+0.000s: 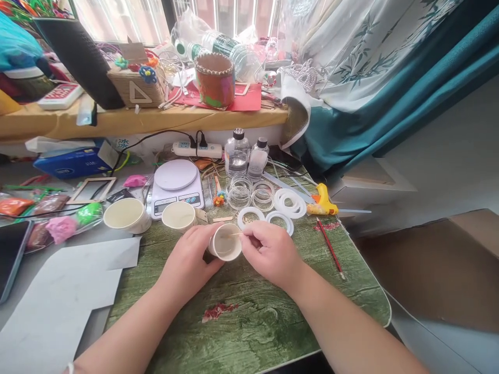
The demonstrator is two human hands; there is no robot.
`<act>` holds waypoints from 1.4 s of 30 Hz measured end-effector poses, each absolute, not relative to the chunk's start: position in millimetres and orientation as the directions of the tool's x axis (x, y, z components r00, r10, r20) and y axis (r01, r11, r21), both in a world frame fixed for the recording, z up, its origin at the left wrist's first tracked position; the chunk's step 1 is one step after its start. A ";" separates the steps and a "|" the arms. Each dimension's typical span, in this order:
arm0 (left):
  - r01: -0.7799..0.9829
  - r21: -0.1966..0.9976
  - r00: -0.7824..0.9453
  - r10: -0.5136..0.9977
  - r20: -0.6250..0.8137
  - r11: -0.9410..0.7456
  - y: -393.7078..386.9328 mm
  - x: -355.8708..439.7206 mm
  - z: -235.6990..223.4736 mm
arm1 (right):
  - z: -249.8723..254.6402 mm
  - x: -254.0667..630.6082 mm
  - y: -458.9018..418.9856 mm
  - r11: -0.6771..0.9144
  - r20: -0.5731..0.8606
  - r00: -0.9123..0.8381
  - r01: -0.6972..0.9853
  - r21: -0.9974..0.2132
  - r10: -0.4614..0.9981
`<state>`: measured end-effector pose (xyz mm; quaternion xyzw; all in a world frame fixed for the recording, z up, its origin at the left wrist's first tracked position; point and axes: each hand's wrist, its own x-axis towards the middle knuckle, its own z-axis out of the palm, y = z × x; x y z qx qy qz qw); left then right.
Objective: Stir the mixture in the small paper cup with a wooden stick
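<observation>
My left hand (187, 262) is wrapped around the side of a small white paper cup (233, 252), fingers behind it and thumb in front. The cup is tipped slightly toward me, and its inside looks pale. Between the fingertips of my right hand (275, 254) is a thin wooden stick (235, 235), its far end reaching into the cup. Behind the cup, two more paper cups, a larger one (134, 224) and a smaller one (191, 223), stand to the left. White ring molds (290, 203) lie just beyond my right hand.
A kitchen scale (176, 197) and two clear bottles (237, 156) with black caps stand farther back. At the right are a yellow glue gun (324, 201) and a red pencil (330, 246). White paper sheets (74, 291) cover the left side. A cluttered shelf (156, 122) runs along the back.
</observation>
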<state>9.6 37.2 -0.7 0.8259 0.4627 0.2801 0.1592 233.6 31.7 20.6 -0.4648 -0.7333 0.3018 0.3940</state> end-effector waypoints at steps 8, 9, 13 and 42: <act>0.684 0.514 0.418 0.856 0.305 -0.518 37.0 8.5 -1.9 | 21.4 233.4 32.2 0.420 0.330 -0.267 0.461 -0.781 0.906; 0.685 0.512 0.419 0.855 0.305 -0.518 37.1 8.5 -1.9 | 21.7 233.3 32.3 0.424 0.331 -0.272 0.457 -0.782 0.904; 0.688 0.508 0.416 0.855 0.309 -0.518 37.4 9.2 -1.6 | 23.0 233.0 31.8 0.419 0.320 -0.284 0.436 -0.797 0.904; 0.689 0.498 0.431 0.850 0.302 -0.526 38.1 8.9 -3.7 | 19.7 233.4 35.7 0.389 0.288 -0.291 0.395 -0.832 0.912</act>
